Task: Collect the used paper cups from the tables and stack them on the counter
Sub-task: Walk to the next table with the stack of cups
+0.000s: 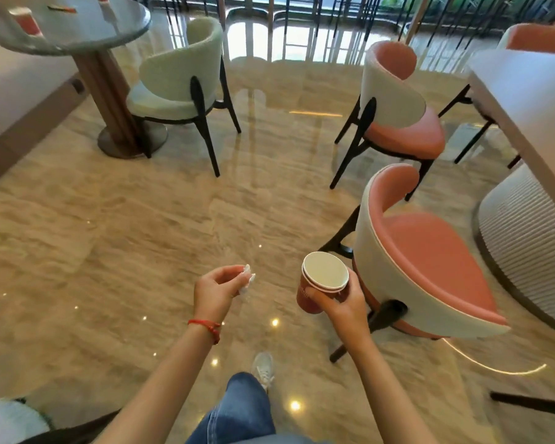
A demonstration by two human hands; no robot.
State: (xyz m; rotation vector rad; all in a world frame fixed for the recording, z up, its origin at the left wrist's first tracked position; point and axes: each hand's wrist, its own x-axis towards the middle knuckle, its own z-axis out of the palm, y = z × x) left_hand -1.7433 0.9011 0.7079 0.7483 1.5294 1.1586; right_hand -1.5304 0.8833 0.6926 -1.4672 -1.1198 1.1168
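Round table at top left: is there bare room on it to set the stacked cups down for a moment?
Yes. The round table has a wide bare patch at its right half, bordered by the red cup on its left and the small orange item at its far edge. The right hand holds the nested cups; the left hand pinches a white tissue.

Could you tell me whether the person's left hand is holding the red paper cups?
No, the nested red paper cups are in the right hand; the left hand pinches a crumpled white tissue.

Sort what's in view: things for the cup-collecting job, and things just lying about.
Job: nested red cups in right hand; red cup on round table.
Lying about: crumpled tissue in left hand; pink chair; white chair.
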